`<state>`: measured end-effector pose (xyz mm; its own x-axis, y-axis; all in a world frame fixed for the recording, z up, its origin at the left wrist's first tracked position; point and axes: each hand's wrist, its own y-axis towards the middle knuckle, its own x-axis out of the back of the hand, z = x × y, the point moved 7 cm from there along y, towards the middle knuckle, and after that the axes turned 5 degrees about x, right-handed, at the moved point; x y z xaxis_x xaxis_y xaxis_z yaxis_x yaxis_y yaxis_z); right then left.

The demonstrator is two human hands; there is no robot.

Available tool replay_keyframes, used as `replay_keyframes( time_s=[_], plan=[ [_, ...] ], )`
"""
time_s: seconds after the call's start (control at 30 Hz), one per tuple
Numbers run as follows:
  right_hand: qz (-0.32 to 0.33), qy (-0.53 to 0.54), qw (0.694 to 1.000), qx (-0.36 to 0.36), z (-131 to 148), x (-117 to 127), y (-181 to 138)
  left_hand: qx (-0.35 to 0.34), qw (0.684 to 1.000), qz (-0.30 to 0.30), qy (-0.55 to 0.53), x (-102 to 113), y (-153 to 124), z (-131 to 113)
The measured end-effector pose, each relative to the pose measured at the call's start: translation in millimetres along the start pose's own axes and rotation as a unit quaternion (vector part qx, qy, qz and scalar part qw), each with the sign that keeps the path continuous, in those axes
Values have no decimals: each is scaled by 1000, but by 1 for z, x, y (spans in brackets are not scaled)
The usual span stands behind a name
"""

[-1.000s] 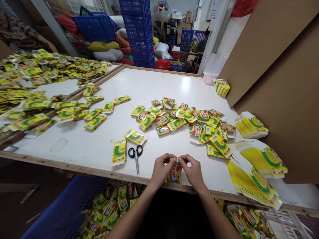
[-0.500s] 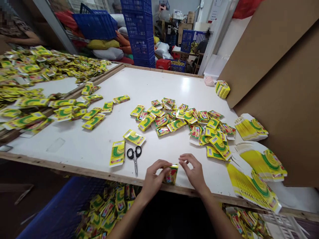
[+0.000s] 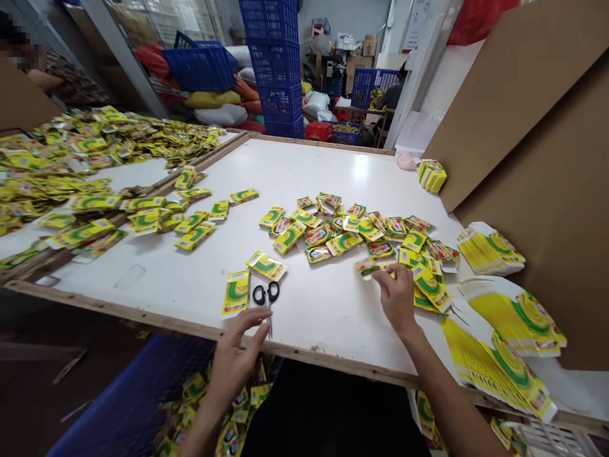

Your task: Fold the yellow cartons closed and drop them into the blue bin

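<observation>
My right hand (image 3: 396, 293) reaches onto the white table (image 3: 304, 165) and its fingers close on a yellow-green packet (image 3: 367, 269) at the near edge of a pile of packets (image 3: 366, 233). My left hand (image 3: 236, 355) hangs just past the table's front edge with fingers spread and empty, over a blue crate (image 3: 128, 406) holding several finished packets. Black scissors (image 3: 266, 297) lie on the table just beyond the left hand, beside two flat packets (image 3: 236, 293).
Stacks of flat yellow cartons (image 3: 504, 330) lie at the right against brown cardboard sheets (image 3: 537, 139). More packets spread over the left table (image 3: 71, 165), where another person sits at the far corner. Blue crates (image 3: 273, 63) are stacked behind.
The left hand carried the folded packet off the table edge and now is empty above the blue crate. The right hand moved forward to the pile and took hold of a packet.
</observation>
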<state>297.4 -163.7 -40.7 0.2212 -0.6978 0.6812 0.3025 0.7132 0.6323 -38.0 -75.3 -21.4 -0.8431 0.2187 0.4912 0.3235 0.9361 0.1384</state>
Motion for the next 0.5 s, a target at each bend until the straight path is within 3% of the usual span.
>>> replay_keyframes(
  time_s=[0.13,0.27,0.37,0.5],
  plan=[
    [76,186,979,42,36,9,-15,-14,989,112,-93,-72,13,-14],
    [121,307,944,16,52,4,-24,-39,945,257,-196,-140,12,-29],
    [100,372,921,-58,47,-1,-32,-44,937,265,-225,-161,8,-29],
    [56,470,858,-198,38,-12,-57,-37,943,249,-216,-166,0,-23]
  ],
)
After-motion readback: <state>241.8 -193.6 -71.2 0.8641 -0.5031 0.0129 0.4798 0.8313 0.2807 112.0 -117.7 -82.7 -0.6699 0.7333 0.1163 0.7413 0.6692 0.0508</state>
